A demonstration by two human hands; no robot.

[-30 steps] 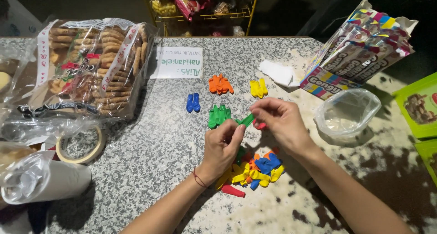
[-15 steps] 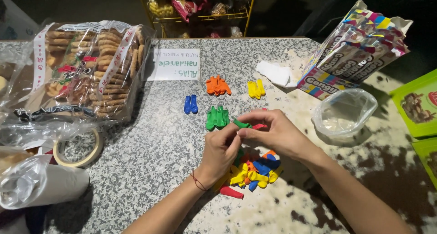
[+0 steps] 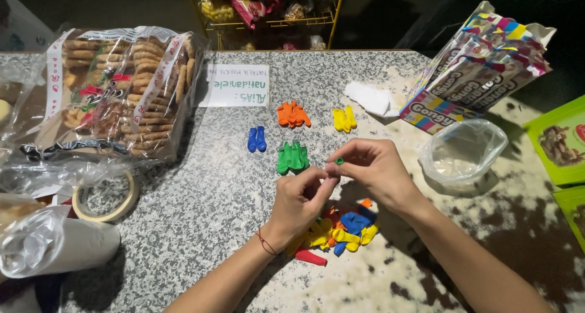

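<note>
A speckled grey stone table [image 3: 183,227] fills the view and carries everything. On its left side lies a big clear bag of biscuits [image 3: 116,93], and at the lower left a white roll wrapped in plastic [image 3: 55,246] lies beside a ring of tape [image 3: 103,197]. At the far right a striped, many-coloured carton [image 3: 475,63] leans open, with a crumpled white tissue [image 3: 372,98] to its left and a clear plastic bag [image 3: 463,151] in front of it. A white paper note [image 3: 236,85] lies flat near the middle back. The right hand [image 3: 375,170] and the left hand [image 3: 301,200] meet above the table, both closed in a pinch on a single green balloon [image 3: 338,162], its rolled neck showing between the fingertips. Under the hands sits a mixed pile of balloons [image 3: 341,231] in yellow, blue, red and orange. Beyond them lie small sorted groups, each apart from the others: green balloons [image 3: 292,157] just left of the hands, orange balloons [image 3: 293,115], yellow balloons [image 3: 344,119] and a pair of blue balloons [image 3: 256,139].
</note>
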